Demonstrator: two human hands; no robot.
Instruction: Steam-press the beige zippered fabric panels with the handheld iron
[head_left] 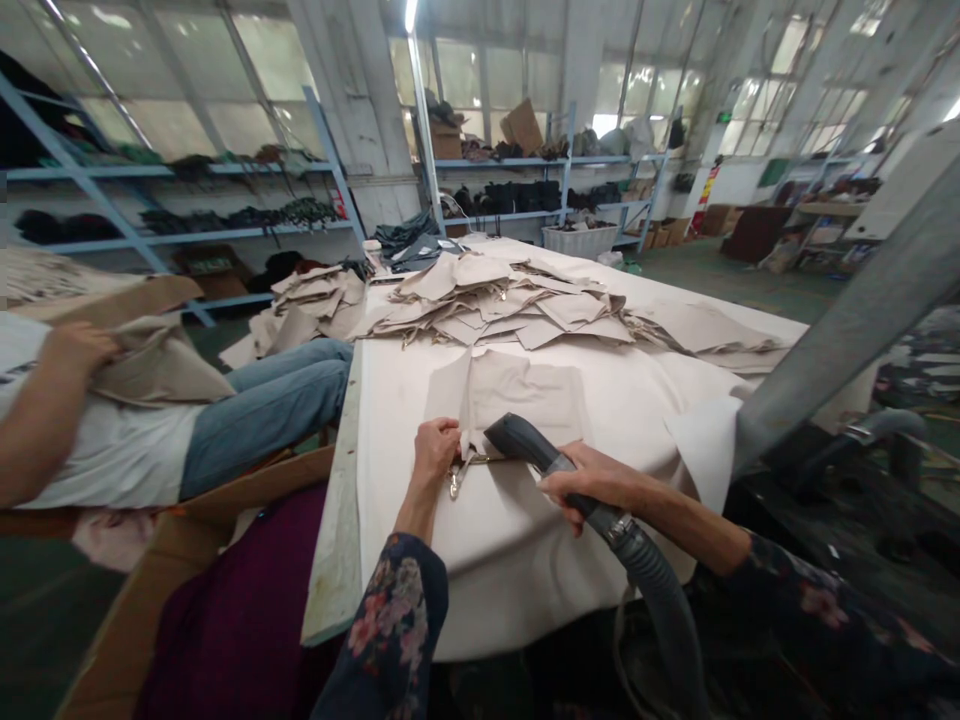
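A beige fabric piece (525,395) lies flat on the white-covered table (405,385), with a zipper along its near edge and a metal zipper pull (454,484) hanging at its left corner. My left hand (437,447) pinches that near left corner, fingers pressed together. My right hand (589,480) is wrapped round the neck of a dark vacuum nozzle (521,440), whose tip rests at or just over the near edge of the fabric. From the nozzle a grey ribbed hose (656,575) runs down toward the lower right.
Beige fabric pieces (517,300) are heaped across the table's far part. At left, a seated person in jeans (262,410) holds similar fabric beside a cardboard box (120,620) with purple cloth. A slanted metal post (847,330) stands at right; shelves (495,216) line the back.
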